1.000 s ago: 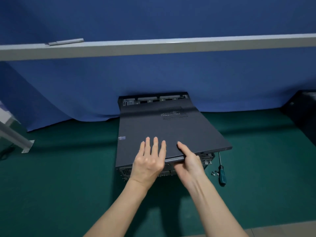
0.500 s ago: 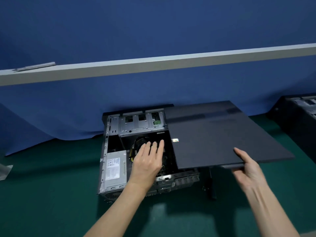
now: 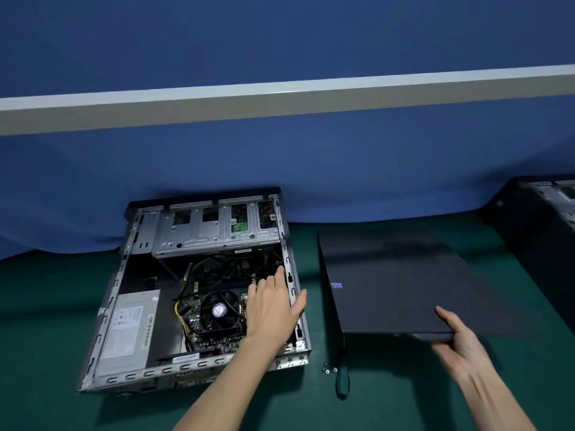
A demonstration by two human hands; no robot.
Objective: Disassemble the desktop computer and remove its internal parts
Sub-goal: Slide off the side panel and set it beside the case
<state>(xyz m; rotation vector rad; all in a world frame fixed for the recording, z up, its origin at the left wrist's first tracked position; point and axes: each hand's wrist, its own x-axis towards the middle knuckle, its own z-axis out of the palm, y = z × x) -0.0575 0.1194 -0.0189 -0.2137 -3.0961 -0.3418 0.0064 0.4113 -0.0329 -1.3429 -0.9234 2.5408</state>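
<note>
The left hand [image 3: 270, 303], fingers straight and holding nothing, covers part of the board inside the case [image 3: 193, 368]; whether it touches anything is unclear. The panel [image 3: 404, 290] hides the shaft of the screwdriver [image 3: 342, 382], and its right side is blurred. A second case [image 3: 541, 231] is cut off at the right edge.

The right hand [image 3: 463, 346] grips the panel's near edge, thumb on top, right of the case and apart from it. Green mat [image 3: 46, 337] runs wide to the left and near. Screws [image 3: 329, 370] sit beside the screwdriver.

The case lies open on the mat: fan [image 3: 221, 311] in the middle, power supply [image 3: 130, 328] left, drive cage [image 3: 214, 231] far.
</note>
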